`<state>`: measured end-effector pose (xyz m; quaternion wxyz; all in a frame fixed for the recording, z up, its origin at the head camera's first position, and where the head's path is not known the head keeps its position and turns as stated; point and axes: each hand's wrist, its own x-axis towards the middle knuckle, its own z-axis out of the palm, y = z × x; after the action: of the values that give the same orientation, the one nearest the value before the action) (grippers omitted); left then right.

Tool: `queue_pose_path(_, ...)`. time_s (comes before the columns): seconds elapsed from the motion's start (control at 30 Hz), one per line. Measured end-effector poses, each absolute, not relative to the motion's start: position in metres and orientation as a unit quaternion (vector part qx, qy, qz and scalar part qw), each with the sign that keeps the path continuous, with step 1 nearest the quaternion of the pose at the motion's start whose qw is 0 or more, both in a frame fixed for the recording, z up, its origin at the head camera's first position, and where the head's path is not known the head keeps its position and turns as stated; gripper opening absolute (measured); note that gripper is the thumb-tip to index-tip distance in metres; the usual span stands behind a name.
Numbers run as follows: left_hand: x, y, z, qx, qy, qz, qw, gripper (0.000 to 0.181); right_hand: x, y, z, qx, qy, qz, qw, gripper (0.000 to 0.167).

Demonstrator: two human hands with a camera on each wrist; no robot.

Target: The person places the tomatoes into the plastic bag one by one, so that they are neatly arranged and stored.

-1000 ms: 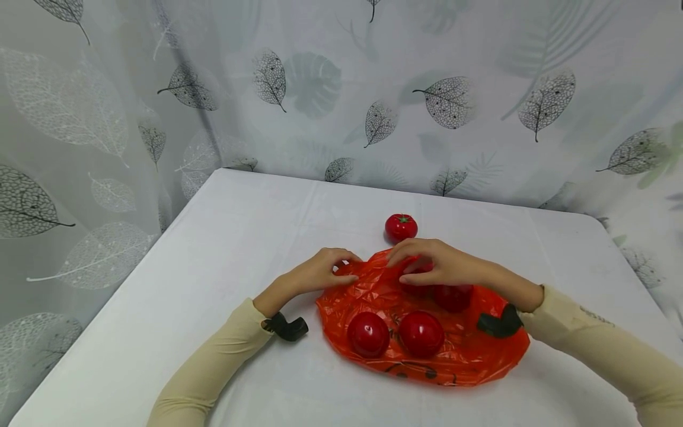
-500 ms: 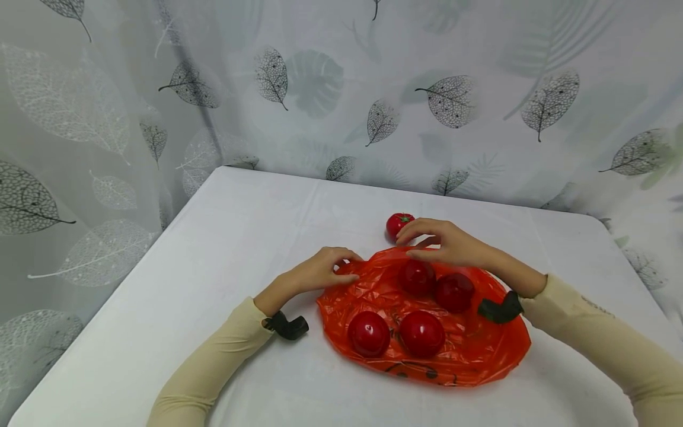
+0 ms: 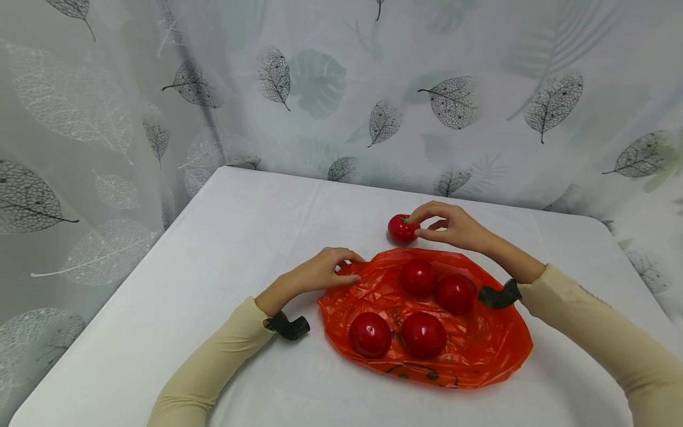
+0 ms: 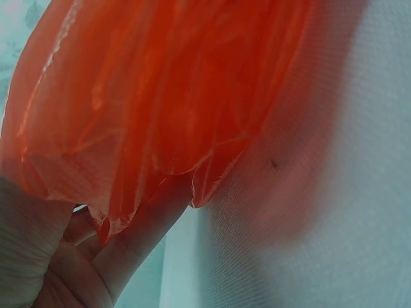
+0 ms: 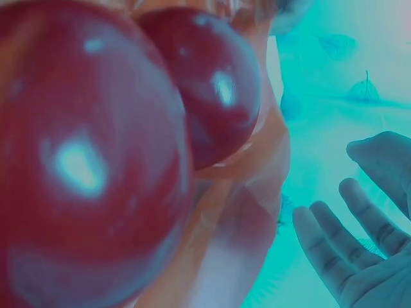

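Note:
A red plastic bag [image 3: 493,356] lies spread on the table with several red tomatoes on it, among them a front left tomato [image 3: 370,335]. My left hand [image 3: 322,270] holds the bag's left edge; in the left wrist view the film [image 4: 192,83] hangs between thumb and fingers. Behind the bag sits a lone tomato [image 3: 400,230] with a green stem. My right hand [image 3: 450,225] is at its right side, fingertips by the stem; whether they touch it I cannot tell. In the right wrist view the right hand's fingers [image 5: 366,224] are spread, and two tomatoes loom close.
The white table [image 3: 256,219] extends left and behind the bag. A curtain with leaf prints [image 3: 341,107] hangs along the table's far and left sides. A dark strap piece [image 3: 288,326] juts from the left wrist, another [image 3: 500,295] from the right.
My right hand has moved back from above the tomatoes on the bag to the lone tomato behind it, uncovering the rear tomatoes. The left hand has stayed at the bag's edge.

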<state>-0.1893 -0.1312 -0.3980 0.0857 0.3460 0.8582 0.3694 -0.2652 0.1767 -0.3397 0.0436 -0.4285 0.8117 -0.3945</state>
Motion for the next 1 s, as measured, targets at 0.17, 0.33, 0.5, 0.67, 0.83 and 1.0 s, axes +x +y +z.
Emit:
queue_pose_path(0.17, -0.188, -0.131, -0.397, 0.344, 0.860, 0.367, 0.090, 0.031, -0.273, 0.178, -0.343, -0.410, 0.822, -0.392, 0.040, 0.028)
queue_pose_path(0.33, -0.188, -0.130, -0.396, 0.338, 0.862, 0.366, 0.096, 0.032, -0.281, 0.178, -0.346, -0.402, 0.830, -0.385, 0.038, 0.031)
queue_pose_path(0.5, -0.188, -0.131, -0.395, 0.338, 0.863, 0.364, 0.094, 0.031, -0.289, 0.177, -0.349, -0.389, 0.840, -0.374, 0.055, 0.034)
queue_pose_path(0.67, -0.188, -0.131, -0.395, 0.338, 0.863, 0.364, 0.095, 0.031, -0.297, 0.175, -0.351, -0.361, 0.851, -0.369, 0.090, 0.043)
queue_pose_path(0.83, -0.188, -0.131, -0.395, 0.336, 0.864, 0.362, 0.098, 0.032, -0.300, 0.174, -0.351, -0.345, 0.857, -0.360, 0.131, 0.052)
queue_pose_path(1.0, -0.188, -0.131, -0.396, 0.331, 0.864, 0.366, 0.100, 0.031, -0.303, 0.174, -0.353, -0.342, 0.861, -0.344, 0.151, 0.055)
